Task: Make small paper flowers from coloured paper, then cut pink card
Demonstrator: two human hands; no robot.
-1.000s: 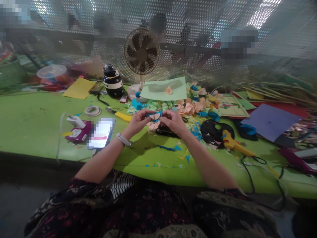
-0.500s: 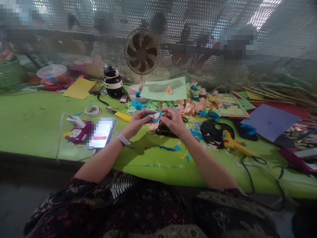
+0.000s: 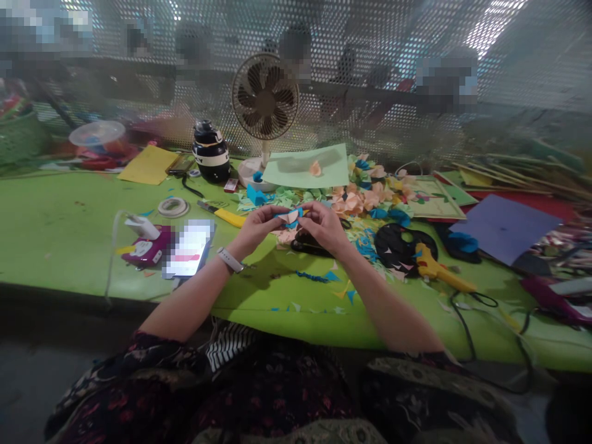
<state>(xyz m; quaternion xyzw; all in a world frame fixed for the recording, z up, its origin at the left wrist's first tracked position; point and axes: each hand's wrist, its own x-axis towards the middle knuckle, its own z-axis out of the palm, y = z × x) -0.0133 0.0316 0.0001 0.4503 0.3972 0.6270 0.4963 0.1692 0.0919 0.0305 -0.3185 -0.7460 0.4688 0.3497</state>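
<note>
Between the fingertips of both hands is a small folded paper piece [image 3: 291,217] in blue and pale pink. My left hand [image 3: 259,227] pinches its left side, and my right hand [image 3: 324,227] pinches the right side. Fingers partly hide the piece, so its exact shape cannot be made out. Below my right hand lies a dark tool [image 3: 308,243], mostly covered by it. A yellow cutter knife [image 3: 229,216] rests left of my left hand. Peach paper flowers [image 3: 354,200] are heaped beyond my right hand, among green and blue ones.
A phone [image 3: 189,250], a purple power strip [image 3: 147,246] and a tape roll [image 3: 173,207] lie at left. A fan [image 3: 265,98] and black bottle [image 3: 211,154] stand behind. At right are a yellow glue gun [image 3: 439,271] with a cord and a purple sheet [image 3: 504,225].
</note>
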